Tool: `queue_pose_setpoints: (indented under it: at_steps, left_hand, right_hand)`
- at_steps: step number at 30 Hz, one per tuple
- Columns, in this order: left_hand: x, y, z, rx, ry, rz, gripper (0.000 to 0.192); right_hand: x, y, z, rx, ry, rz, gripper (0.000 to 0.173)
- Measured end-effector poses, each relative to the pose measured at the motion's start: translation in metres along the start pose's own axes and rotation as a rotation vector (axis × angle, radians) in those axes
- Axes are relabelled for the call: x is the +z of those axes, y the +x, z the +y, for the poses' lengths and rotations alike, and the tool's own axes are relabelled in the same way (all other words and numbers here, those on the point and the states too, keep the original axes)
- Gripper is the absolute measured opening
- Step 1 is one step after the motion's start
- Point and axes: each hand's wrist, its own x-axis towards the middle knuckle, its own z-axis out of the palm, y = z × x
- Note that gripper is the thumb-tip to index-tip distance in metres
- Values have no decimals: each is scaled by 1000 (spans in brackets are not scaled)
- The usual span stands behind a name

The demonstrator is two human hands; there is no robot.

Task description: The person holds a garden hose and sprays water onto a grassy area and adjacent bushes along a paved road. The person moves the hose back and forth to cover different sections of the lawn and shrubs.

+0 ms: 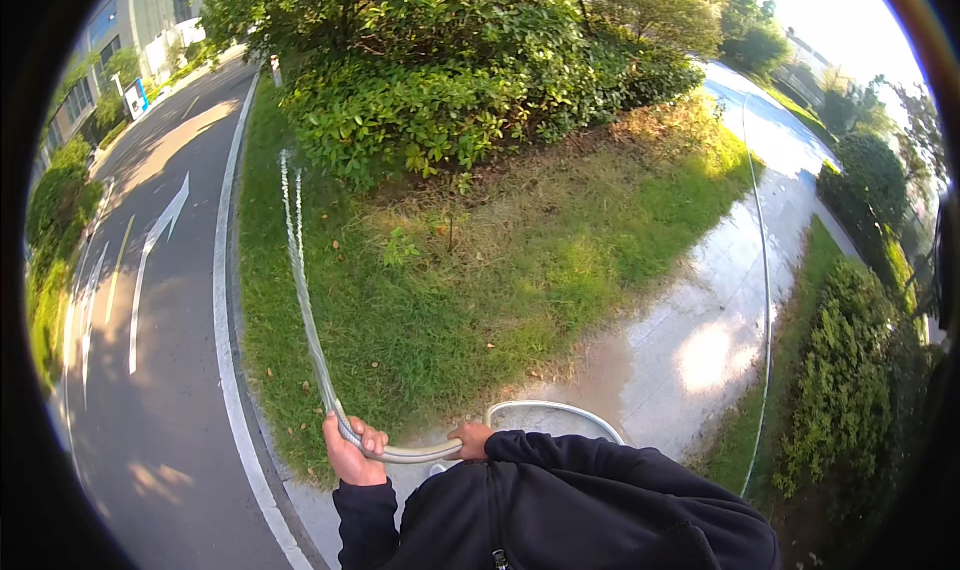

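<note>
My left hand [349,454] is wrapped around a garden hose [416,454] close to its outlet. From that end a water stream [309,322] shoots forward and splits in two before it meets the grass [375,307] beside the shrubs. My right hand [474,441] grips the same hose farther back, in front of my dark jacket. Beyond this hand the hose bends in a loop over the pavement and passes out of sight behind my right sleeve. A long stretch of hose [765,270] also runs along the path on the right.
Dense shrubs [450,82] rise ahead of the lawn. At the left, a pale kerb [225,307] divides the grass from an asphalt road [180,420] with a painted arrow. A paved path [697,352] and a hedge [840,375] lie to the right.
</note>
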Motion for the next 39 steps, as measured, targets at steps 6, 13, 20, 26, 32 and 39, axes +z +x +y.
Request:
queue_pose_setpoints:
  at_steps: [6, 13, 20, 26, 32, 39]
  left_hand:
    - [3, 1, -5, 23, 26, 24, 47]
    - [14, -7, -4, -11, 61, 15, 49]
    - [0, -17, 3, -48, 47, -89, 49]
    - [-16, -20, -4, -72, -25, -109, 49]
    - [-17, -31, -3, -34, -20, -53, 49]
    - [-19, -29, -1, -43, -59, -72, 49]
  right_hand:
    - [-22, -12, -19, 94, 43, -80, 39]
    - [-26, -18, -20, 91, 100, -49, 34]
    - [-18, -14, -16, 14, 72, -12, 37]
    - [-1, -7, 5, -18, -14, 17, 39]
    - [-4, -7, -3, -42, 36, -21, 37]
    - [0, -2, 5, -58, 41, -22, 37]
